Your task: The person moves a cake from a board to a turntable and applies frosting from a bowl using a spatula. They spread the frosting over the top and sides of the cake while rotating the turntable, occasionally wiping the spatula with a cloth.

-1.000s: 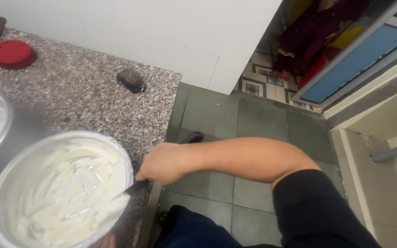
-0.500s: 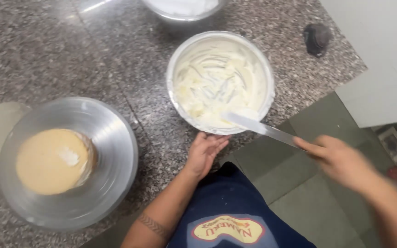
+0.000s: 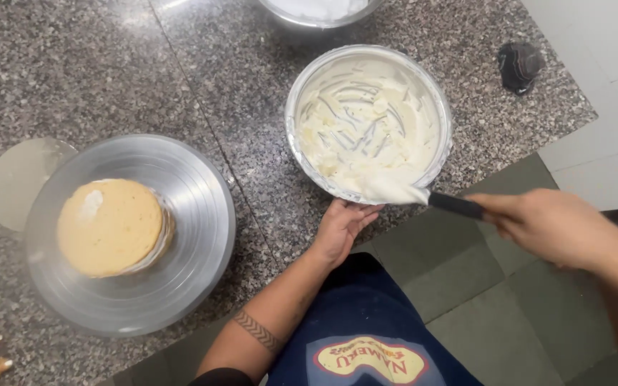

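Note:
My right hand (image 3: 548,225) grips the black handle of a spatula (image 3: 423,196) whose cream-laden blade rests at the near rim of a metal bowl of white cream (image 3: 370,121). Against the near wall of that bowl, at the counter's edge, my left hand (image 3: 341,229) steadies it. To the left, a round yellow sponge cake (image 3: 109,225) sits on an upturned steel bowl (image 3: 194,214).
The granite counter (image 3: 109,78) also carries a round silver cake board (image 3: 16,175) at the far left, another bowl of white cream (image 3: 320,11) at the top edge, and a small dark object (image 3: 520,64) near the right corner. Green floor tiles lie below.
The view swung from the floor back down onto the counter. The spatula blade has come out of the bowl to its near rim, now loaded with cream.

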